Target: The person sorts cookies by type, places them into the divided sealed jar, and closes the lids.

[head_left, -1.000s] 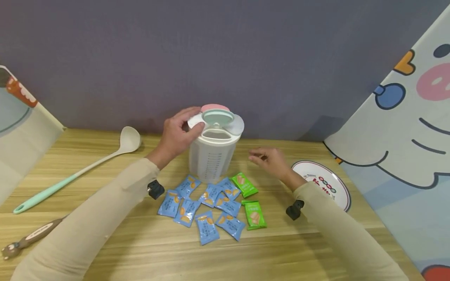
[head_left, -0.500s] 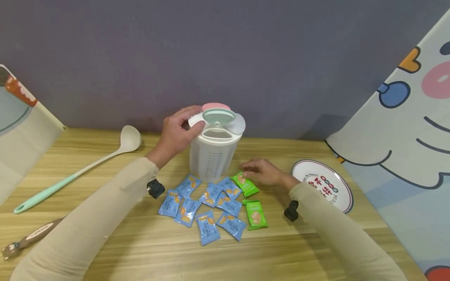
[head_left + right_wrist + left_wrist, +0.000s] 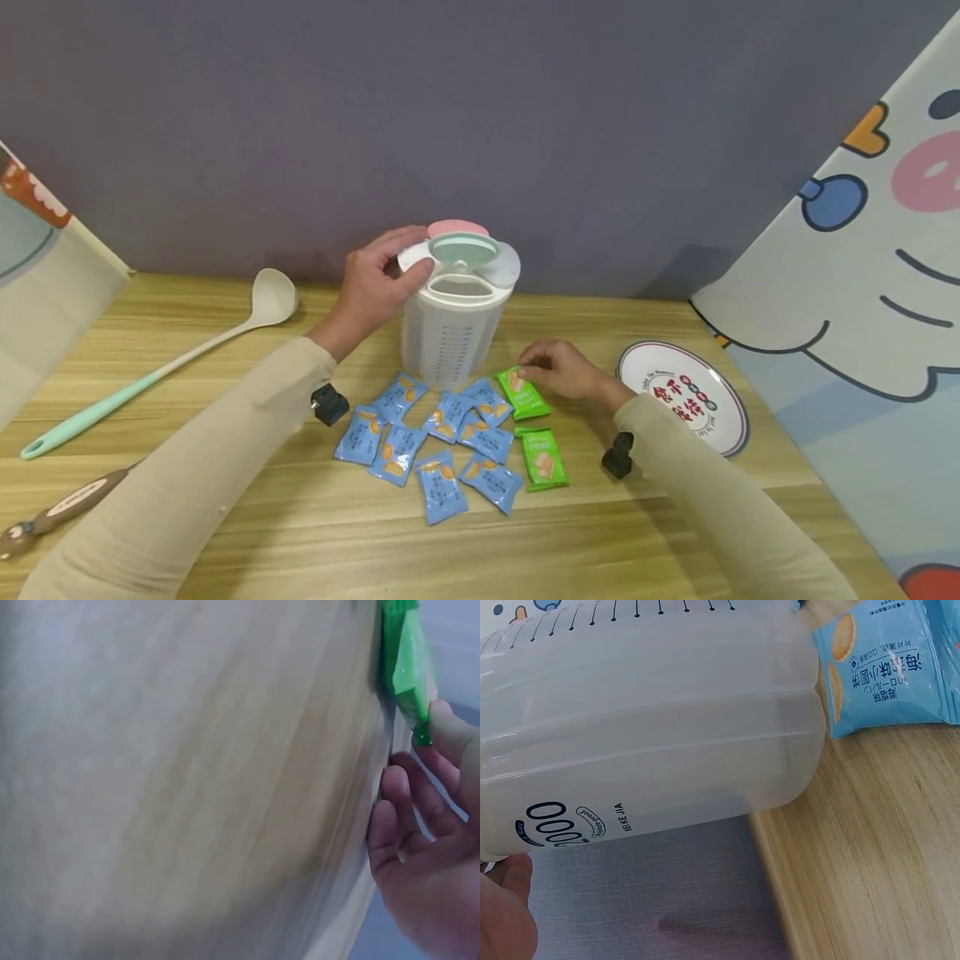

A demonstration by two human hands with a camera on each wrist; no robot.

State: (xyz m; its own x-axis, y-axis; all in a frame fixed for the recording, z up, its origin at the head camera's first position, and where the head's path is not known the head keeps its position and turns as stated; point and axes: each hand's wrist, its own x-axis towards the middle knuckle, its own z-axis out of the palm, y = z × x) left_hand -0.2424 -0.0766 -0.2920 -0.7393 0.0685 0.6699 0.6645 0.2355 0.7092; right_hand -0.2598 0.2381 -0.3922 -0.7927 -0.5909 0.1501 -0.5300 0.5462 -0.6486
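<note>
A translucent plastic storage jar (image 3: pixel 450 337), with a white lid and green and pink flaps, stands upright near the back of the table. My left hand (image 3: pixel 377 279) grips the left edge of its lid, thumb at the front. In the left wrist view the jar (image 3: pixel 652 727) shows a printed scale and "2000". My right hand (image 3: pixel 566 368) pinches the far end of a green snack packet (image 3: pixel 528 395), thumb and index finger at its tip (image 3: pixel 411 671) in the right wrist view. A second green packet (image 3: pixel 543 458) lies just in front of it.
Several blue cracker packets (image 3: pixel 444 487) lie in front of the jar. A ladle (image 3: pixel 272 298) with a mint handle and a brown bear-ended handle (image 3: pixel 71 504) lie at the left. On the right, a white oval plate (image 3: pixel 675 367) sits partly under my right forearm. A grey wall (image 3: pixel 600 150) stands behind.
My right hand has come down and left from above the table to the upper green packet and pinches its end. My left hand stays on the jar's lid.
</note>
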